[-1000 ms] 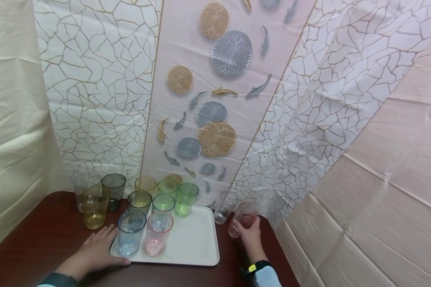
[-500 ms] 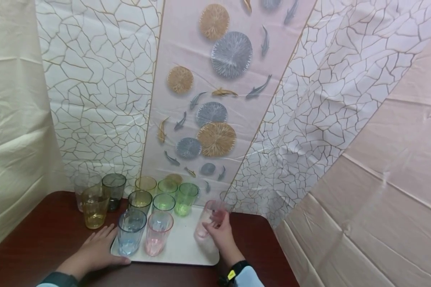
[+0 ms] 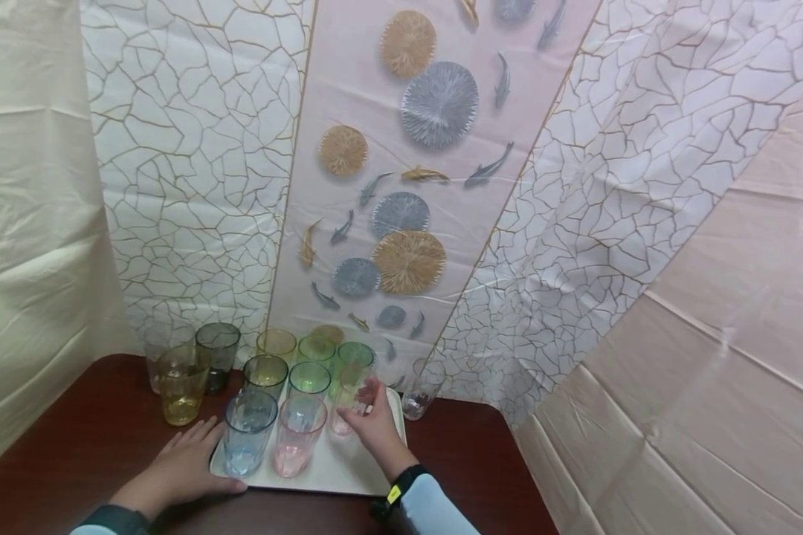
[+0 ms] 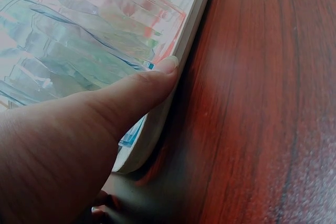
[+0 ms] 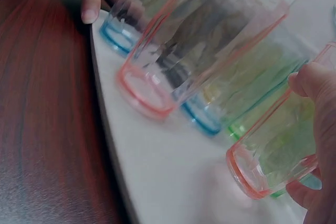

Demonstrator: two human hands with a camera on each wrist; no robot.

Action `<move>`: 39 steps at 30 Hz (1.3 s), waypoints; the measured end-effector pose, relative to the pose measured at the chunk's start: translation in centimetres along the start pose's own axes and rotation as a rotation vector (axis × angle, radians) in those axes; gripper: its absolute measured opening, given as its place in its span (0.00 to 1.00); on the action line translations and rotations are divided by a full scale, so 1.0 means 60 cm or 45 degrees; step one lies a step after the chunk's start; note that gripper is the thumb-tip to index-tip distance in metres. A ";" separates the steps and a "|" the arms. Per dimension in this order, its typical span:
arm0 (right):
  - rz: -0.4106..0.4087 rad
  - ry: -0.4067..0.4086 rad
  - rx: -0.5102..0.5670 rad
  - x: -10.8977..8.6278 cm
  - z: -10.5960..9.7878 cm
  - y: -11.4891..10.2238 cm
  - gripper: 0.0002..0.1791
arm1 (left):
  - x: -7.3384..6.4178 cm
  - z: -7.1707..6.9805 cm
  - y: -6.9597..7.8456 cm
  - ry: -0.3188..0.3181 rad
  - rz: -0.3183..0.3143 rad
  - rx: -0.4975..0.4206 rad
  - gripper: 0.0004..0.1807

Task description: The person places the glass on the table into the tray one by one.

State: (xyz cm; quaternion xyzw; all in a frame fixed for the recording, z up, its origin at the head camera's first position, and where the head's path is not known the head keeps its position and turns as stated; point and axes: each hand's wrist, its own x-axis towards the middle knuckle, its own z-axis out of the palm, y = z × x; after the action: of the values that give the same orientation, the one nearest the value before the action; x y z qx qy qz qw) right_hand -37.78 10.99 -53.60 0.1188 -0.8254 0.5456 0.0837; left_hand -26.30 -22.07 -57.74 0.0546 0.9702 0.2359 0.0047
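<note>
Head view: second pink glass (image 3: 349, 396) just swung over the tray (image 3: 337, 473)
Right hand (image 3: 378, 432) pinches it, left hand (image 3: 186, 464) lies relaxed; tray's filling, I'd guess.

The bare left hand (image 3: 184, 462) lies palm down, fingers extended forward, thumb stretched out sideways. The bare right hand (image 3: 375, 427) angles forward and leftward from a pale blue fabric sleeve (image 3: 435, 507), thumb and fingers bent in a grip; its farther fingers are hard to make out.
</note>
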 end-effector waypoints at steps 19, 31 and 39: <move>-0.001 -0.026 0.057 -0.006 0.020 0.023 0.45 | -0.006 -0.003 0.003 0.045 0.044 0.037 0.74; -0.017 0.013 -0.086 -0.031 -0.051 0.048 0.54 | -0.006 -0.002 0.006 0.051 0.057 0.027 0.73; 0.145 0.501 -0.198 -0.005 -0.139 0.104 0.36 | -0.002 0.001 0.001 0.024 0.028 0.016 0.74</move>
State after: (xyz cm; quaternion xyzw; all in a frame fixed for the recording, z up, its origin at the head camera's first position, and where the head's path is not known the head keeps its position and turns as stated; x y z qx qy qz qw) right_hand -39.24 21.05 -55.91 -0.0438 -0.8380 0.4969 0.2212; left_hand -26.18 -22.01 -57.75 0.0631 0.9710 0.2303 -0.0074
